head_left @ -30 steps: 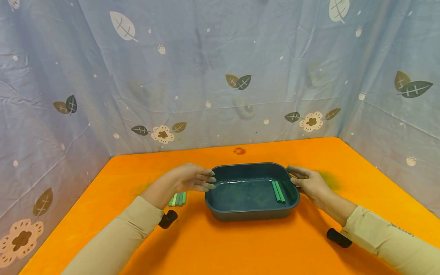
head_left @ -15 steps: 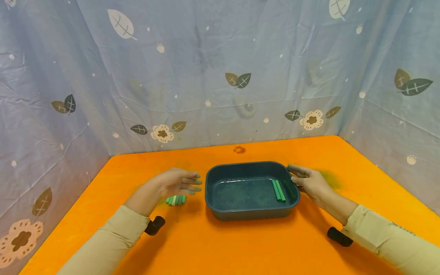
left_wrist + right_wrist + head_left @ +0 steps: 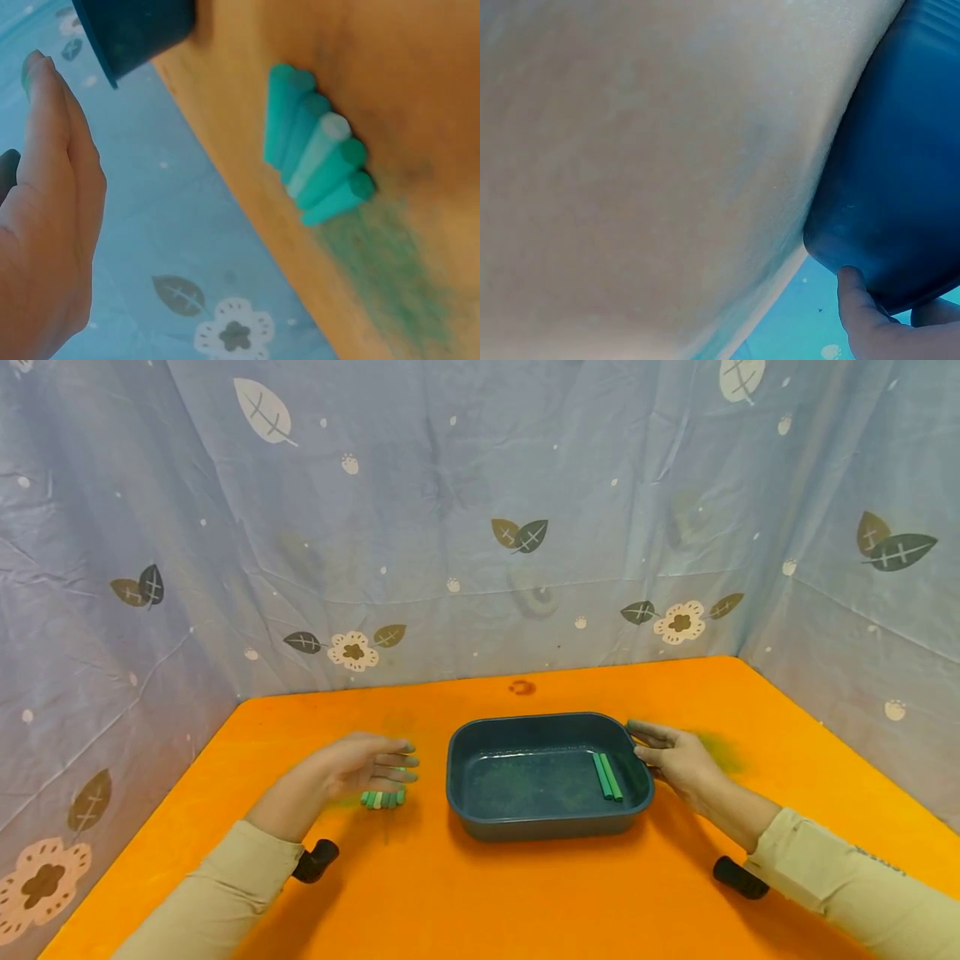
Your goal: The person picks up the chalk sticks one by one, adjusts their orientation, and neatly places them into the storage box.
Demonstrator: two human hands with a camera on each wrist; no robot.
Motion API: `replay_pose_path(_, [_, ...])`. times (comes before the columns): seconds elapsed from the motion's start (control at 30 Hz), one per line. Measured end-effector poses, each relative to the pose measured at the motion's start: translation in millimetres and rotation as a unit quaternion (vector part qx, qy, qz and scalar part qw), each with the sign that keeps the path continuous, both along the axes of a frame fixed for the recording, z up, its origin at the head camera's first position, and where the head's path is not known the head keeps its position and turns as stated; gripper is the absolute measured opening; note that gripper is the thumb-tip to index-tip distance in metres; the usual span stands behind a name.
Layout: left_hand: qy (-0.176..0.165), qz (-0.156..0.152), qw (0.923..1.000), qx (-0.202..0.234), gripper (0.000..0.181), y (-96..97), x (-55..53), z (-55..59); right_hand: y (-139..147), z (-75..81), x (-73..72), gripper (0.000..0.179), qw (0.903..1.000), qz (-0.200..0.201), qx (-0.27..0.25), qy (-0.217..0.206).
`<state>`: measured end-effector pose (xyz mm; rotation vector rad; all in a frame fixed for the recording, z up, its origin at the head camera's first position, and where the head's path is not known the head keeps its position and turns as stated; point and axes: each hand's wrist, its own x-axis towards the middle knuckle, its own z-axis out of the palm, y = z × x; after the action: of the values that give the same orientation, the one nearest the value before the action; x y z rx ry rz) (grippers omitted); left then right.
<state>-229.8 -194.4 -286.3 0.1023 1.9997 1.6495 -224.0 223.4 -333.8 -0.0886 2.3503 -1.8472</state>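
My left hand hovers over the left side, fingers extended and holding nothing. Below its fingertips lies a row of green and pale chalk sticks. In the left wrist view these chalk sticks fan out side by side, with the hand apart from them. A dark teal rectangular tub stands mid-table. Its right end is gripped at the rim by my right hand. The right wrist view has a fingertip on the tub's outer wall. Two green chalk sticks lie inside, near the right end.
An orange tabletop carries green smudges beside the chalk row and right of the tub. Pale blue curtains with leaf and flower prints enclose the back and both sides.
My left hand has drawn back leftward from the tub's left rim to above the chalk row. The right hand stays at the tub, and the two sticks inside have not moved.
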Motion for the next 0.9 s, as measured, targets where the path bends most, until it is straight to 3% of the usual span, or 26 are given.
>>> replay_pose_path(0.37, [0.005, 0.022, 0.9997, -0.007, 0.055, -30.5, -0.8, -10.2, -2, 1.4, -0.6, 0.054, 1.0000, 0.004, -0.003, 0.004])
replay_pose_path(0.6, [0.003, 0.061, 0.9979, -0.022, 0.053, -47.4, -3.4, -17.0, -3, 1.8, -0.8, 0.054, 1.0000, 0.006, -0.005, 0.005])
replay_pose_path(0.9, [-0.004, 0.089, 0.9949, -0.048, 0.052, -60.1, -10.3, -22.0, -4, 0.9, -0.7, 0.054, 0.9999, 0.008, -0.012, 0.007])
